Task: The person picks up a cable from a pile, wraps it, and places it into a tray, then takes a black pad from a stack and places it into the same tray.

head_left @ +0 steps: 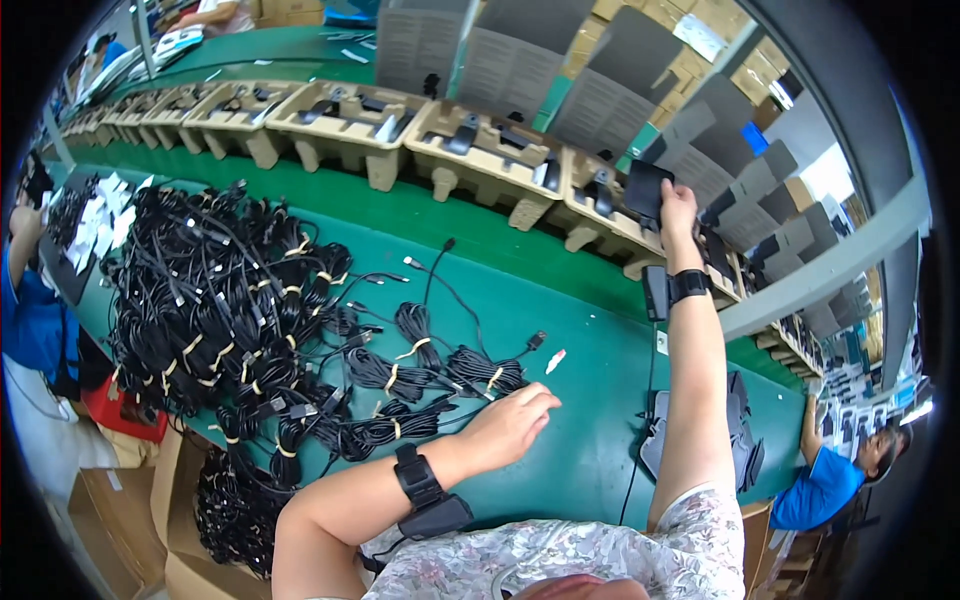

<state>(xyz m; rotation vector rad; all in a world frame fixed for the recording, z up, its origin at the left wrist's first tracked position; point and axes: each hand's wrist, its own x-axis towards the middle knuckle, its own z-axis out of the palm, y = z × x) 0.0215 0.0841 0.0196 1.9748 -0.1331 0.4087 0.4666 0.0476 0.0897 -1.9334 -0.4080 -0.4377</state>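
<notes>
My right hand (678, 212) reaches far out and grips a flat black rectangular piece (645, 188) over a tan moulded pulp tray (590, 212). Its exact kind cannot be told. My left hand (508, 428) rests low over the green table (600, 345), fingers curled together. Whatever they may hold is hidden. Right beside it lies a black cable bundle (485, 372) tied with a pale band. More tied black cables are heaped in a large pile (225, 290) to the left.
Pulp trays (345, 120) with black parts stand in a row along the far side, some with grey printed cards (515, 55) upright behind them. Dark grey pouches (735, 430) lie under my right forearm. A metal post (840, 265) slants at right. A co-worker (825, 485) is at right.
</notes>
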